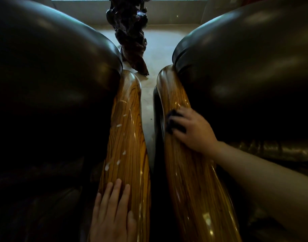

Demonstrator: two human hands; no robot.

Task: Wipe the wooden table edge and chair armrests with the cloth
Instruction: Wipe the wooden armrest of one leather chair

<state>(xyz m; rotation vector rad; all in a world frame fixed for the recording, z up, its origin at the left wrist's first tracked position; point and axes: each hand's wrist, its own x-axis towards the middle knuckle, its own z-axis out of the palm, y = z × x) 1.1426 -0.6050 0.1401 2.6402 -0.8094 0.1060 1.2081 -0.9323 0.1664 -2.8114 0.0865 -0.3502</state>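
Two glossy striped wooden armrests run away from me side by side. My right hand (193, 130) presses a dark cloth (174, 122) onto the right armrest (181, 172) about halfway along; only a bunch of the cloth shows under the fingers. My left hand (113, 212) lies flat, fingers together, on the near end of the left armrest (128, 137) and holds nothing. Several small white spots (119, 125) dot the left armrest's top.
Dark leather chair cushions bulge on both sides: one on the left (53, 75), one on the right (245, 67). A narrow gap of pale floor (146, 105) separates the armrests. A dark gnarled wooden sculpture (130, 35) stands on the floor beyond them.
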